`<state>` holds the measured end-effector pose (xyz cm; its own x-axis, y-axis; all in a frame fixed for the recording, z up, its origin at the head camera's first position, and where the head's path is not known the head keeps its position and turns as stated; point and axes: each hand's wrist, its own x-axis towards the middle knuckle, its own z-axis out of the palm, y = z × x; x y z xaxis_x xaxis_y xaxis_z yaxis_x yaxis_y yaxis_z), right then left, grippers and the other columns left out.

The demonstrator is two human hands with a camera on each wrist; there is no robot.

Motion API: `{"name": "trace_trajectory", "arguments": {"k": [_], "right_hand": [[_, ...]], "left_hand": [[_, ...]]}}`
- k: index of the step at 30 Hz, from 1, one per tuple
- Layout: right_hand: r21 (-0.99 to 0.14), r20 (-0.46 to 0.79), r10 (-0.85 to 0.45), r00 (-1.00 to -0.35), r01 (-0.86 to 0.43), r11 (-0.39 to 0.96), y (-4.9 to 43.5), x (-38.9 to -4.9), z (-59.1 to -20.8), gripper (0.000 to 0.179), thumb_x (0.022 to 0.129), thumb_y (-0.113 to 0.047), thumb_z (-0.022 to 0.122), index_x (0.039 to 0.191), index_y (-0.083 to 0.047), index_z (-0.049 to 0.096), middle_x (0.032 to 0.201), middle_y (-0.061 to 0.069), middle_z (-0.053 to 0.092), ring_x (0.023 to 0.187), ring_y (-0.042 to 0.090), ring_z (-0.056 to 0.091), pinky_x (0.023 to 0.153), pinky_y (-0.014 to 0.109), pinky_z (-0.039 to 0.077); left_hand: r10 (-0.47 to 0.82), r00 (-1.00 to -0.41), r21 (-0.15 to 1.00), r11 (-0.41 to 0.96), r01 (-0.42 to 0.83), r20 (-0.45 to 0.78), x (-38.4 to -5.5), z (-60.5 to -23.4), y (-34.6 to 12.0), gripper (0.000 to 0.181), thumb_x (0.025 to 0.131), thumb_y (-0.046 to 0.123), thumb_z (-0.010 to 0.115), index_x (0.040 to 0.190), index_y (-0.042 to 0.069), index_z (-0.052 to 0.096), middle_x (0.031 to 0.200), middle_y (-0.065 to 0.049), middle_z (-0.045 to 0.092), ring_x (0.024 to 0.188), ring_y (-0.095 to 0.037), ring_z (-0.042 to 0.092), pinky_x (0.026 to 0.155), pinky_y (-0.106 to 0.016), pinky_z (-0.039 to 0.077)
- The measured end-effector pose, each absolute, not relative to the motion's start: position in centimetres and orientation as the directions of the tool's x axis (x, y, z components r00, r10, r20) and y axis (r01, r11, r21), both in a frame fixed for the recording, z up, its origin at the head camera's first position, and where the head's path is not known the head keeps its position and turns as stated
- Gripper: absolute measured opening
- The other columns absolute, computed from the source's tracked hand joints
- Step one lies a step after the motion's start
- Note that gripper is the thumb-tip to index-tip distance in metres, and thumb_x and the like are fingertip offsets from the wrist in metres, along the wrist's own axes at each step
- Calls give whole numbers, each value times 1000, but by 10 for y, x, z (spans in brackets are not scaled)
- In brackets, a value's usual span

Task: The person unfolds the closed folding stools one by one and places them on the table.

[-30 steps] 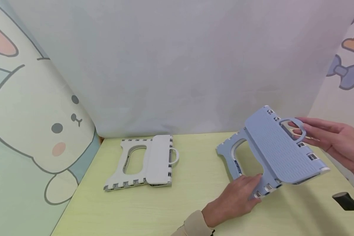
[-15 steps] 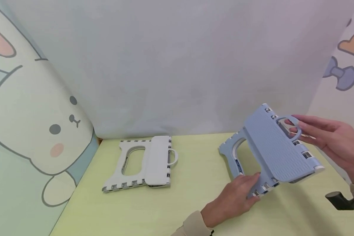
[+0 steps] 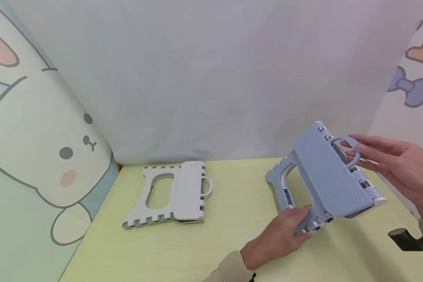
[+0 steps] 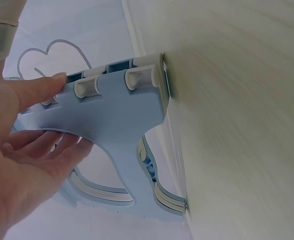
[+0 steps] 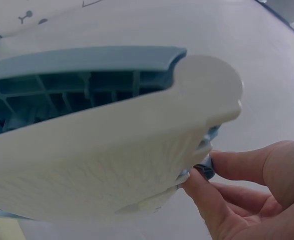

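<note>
A light-blue folding step stool (image 3: 331,172), folded flat, is tilted over the right side of the table, its handle end raised. My left hand (image 3: 278,235) grips the near leg, the thumb along the hinged edge and the fingers in the oval opening, as the left wrist view of the stool (image 4: 131,112) shows. With thumb and fingers my right hand (image 3: 402,168) pinches the loop handle (image 3: 354,150). In the right wrist view the white underside (image 5: 106,145) fills the front. The foot end is right at the tabletop in the left wrist view.
A white folding step stool (image 3: 190,192), also folded, lies flat on the left of the pale yellow-green table (image 3: 169,250), its loop handle pointing right. A plain light wall (image 3: 218,86) stands behind the table, and printed cartoon panels (image 3: 38,156) line both sides.
The foot end of the blue stool has shifted slightly right and up, and the stool is a little higher. Both hands keep their hold. The white stool has stayed in place.
</note>
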<state>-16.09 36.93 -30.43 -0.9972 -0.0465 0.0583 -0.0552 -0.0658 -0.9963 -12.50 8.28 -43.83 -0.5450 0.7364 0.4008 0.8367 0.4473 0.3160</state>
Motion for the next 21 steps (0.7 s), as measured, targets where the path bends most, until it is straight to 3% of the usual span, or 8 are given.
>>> {"name": "trace_trajectory", "arguments": {"k": [9,15,19,21], "right_hand": [[-999,43,-21,-999,-42,-23,360,-158,-300,33,104,-8,59,130,-24,71,114,-17,73,99,-6,65,74,12,53],[-989,2,37,-999,4,148,360,-159,-301,42,103,-24,64,144,-28,60,117,-25,69,102,-8,63,75,9,51],[-972,-12,60,-998,25,235,356,-158,-299,50,101,-33,64,150,-29,54,122,-29,64,104,-9,60,75,8,51],[-954,-21,69,-997,40,299,353,-157,-298,54,101,-38,62,153,-30,49,125,-30,61,107,-10,57,86,12,52]], "left_hand": [[731,-538,313,441,842,419,-125,-440,83,63,97,29,74,147,3,47,130,-4,67,118,-7,60,101,-10,40],[707,-515,298,420,857,485,-126,-440,83,54,97,30,74,139,3,53,117,0,69,110,-4,61,95,-8,42],[702,-516,318,407,856,491,-126,-439,83,51,98,30,73,138,4,54,119,0,68,110,-3,59,94,-7,41],[705,-520,340,397,853,482,-126,-439,83,50,98,29,73,137,4,54,119,0,68,109,-2,58,94,-6,40]]}}
